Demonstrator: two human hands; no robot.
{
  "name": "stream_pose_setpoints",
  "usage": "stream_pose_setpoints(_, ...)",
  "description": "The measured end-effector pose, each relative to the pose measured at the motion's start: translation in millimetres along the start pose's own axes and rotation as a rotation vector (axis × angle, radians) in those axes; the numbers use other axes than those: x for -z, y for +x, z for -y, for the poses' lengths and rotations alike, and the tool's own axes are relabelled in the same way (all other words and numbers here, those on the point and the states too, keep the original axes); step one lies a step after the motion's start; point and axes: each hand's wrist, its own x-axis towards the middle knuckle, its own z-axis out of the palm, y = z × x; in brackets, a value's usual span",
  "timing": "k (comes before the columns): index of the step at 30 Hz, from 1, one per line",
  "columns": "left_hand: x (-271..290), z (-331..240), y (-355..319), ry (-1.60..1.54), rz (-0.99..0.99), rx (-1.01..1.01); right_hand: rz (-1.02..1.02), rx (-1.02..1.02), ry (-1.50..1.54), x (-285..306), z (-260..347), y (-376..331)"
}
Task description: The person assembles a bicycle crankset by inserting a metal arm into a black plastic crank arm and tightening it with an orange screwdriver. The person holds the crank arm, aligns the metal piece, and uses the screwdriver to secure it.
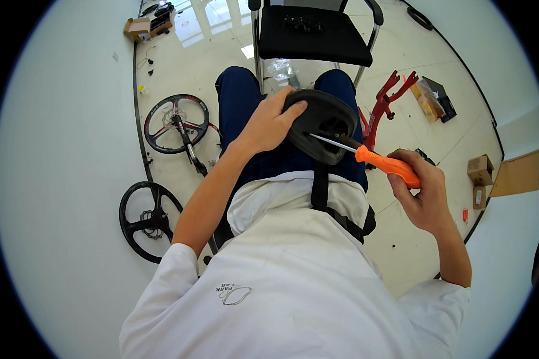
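Note:
Over my lap I hold what looks like a black bicycle saddle point(304, 122), tilted, with its hollowed side partly in view. My left hand point(272, 122) is closed on its left edge, the thumb lying across the rim. In my right hand point(422, 188) is a screwdriver point(389, 166) with an orange handle, the fingers wrapped round the handle's end. Its metal shaft points left across the saddle, and the tip is over the dark surface. I cannot tell whether the tip touches it. A dark cylindrical piece shows beside the shaft at the saddle's recess.
A black chair point(314, 36) with small dark parts on its seat stands ahead. To the left lie a wheel point(161, 140) by a fork and a black wheel point(139, 226). On the right are a red frame part point(379, 112), plastic bags point(428, 99) and cardboard boxes point(480, 170).

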Motion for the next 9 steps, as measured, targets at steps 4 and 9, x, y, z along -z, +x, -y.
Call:
stream_pose_setpoints(4, -0.1, -0.5, -0.6, -0.026, 0.001, 0.017, -0.019, -0.004, 0.032, -5.8, -5.0, -2.7)
stream_pose_setpoints(9, 0.8, 1.7, 1.2, -0.025, 0.009, 0.044, -0.065, 0.183, -0.122, -14.8, -7.7, -11.6)
